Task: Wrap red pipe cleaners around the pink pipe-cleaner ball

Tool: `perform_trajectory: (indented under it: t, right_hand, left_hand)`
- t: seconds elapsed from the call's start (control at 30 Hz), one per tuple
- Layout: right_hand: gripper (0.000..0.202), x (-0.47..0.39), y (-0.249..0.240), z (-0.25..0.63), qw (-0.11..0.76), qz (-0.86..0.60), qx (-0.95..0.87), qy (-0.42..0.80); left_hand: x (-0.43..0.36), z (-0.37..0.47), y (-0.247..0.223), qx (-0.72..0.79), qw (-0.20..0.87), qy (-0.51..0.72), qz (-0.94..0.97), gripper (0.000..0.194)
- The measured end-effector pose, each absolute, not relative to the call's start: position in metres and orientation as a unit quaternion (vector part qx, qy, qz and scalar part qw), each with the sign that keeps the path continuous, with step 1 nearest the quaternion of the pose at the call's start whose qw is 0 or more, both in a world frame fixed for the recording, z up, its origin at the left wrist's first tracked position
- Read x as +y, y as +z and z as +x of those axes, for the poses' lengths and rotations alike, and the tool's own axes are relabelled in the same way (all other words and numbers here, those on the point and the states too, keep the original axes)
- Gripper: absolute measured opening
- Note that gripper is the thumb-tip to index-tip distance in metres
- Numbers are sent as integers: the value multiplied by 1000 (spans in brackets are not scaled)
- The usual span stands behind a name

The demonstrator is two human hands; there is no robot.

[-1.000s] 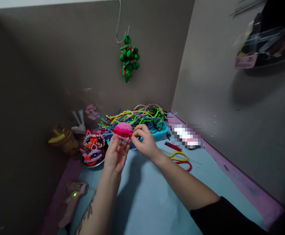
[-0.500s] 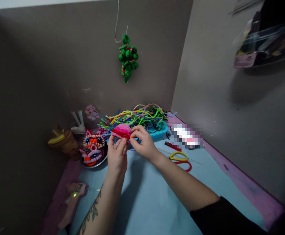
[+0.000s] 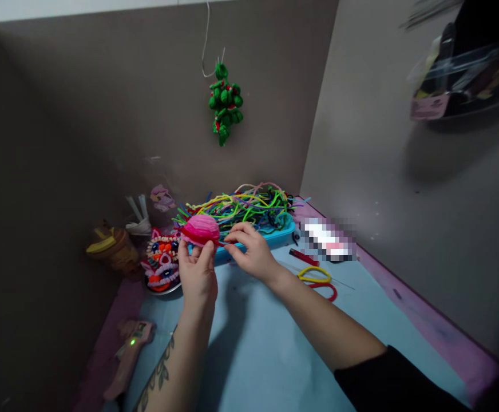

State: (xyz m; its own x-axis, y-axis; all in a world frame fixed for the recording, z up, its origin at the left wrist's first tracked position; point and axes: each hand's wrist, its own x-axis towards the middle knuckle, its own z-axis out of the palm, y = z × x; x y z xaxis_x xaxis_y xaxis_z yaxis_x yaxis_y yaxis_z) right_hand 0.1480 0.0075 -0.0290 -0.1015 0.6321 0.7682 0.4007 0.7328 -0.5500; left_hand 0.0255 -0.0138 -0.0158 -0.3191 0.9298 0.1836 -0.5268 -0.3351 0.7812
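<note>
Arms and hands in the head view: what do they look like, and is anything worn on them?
The left hand and right hand are human and ungloved. A dark, leafy tattoo runs along the left forearm, where no sleeve shows. On the right arm, a plain black sleeve ends near the elbow. I see no watch, bracelet or cables.

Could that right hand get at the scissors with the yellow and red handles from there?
Probably yes: the scissors lie close by the right forearm, their yellow handle uncovered. The right hand, though, seems to be pinching a red strand, so it would likely have to let go first.
</note>
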Motion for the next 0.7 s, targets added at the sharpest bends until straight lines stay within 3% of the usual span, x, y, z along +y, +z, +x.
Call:
perform_trajectory:
  t: [0.2, 0.4, 0.7]
  right_hand:
    - [13, 11, -30, 156, 536, -383, -738, 145]
    - [12, 14, -36, 154, 429, -438, -782, 115]
    - [13, 3, -26, 148, 416, -446, -792, 47]
  left_hand:
    - [-8, 10, -8, 316, 446, 776, 314, 40]
    - [-8, 11, -8, 316, 447, 773, 321, 45]
    - [-13, 22, -17, 339, 450, 727, 392, 57]
